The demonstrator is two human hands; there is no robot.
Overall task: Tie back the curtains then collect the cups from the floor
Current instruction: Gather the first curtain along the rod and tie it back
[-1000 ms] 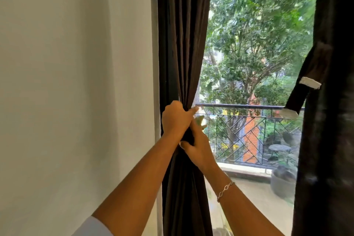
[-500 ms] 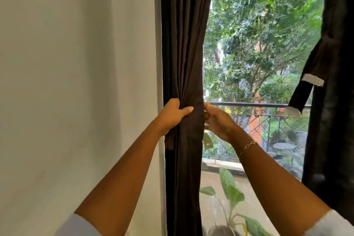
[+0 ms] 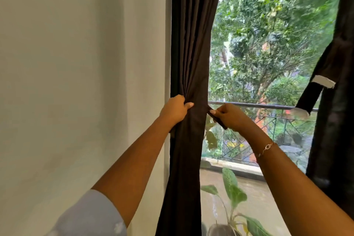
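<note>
Gathered curtain [image 3: 191, 44] clenched in left hand [image 3: 175, 110]; right hand [image 3: 229, 116] pinches tie-back strap [image 3: 218, 119] just beside it. Below right hand: pot [image 3: 216, 231] (leafy plant [image 3: 232, 188] inside).

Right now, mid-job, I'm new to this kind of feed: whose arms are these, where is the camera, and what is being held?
No machine here: these are a person's bare arms, filmed by one camera worn on their head, looking forward and down. The left hand bunches the dark left curtain beside the white wall. The right hand pinches a dark strap, apparently the tie-back, at that curtain's window-side edge. Far right hangs a second curtain whose loose strap dangles. Outside are a railing and a potted plant. No cups show in this view.
</note>
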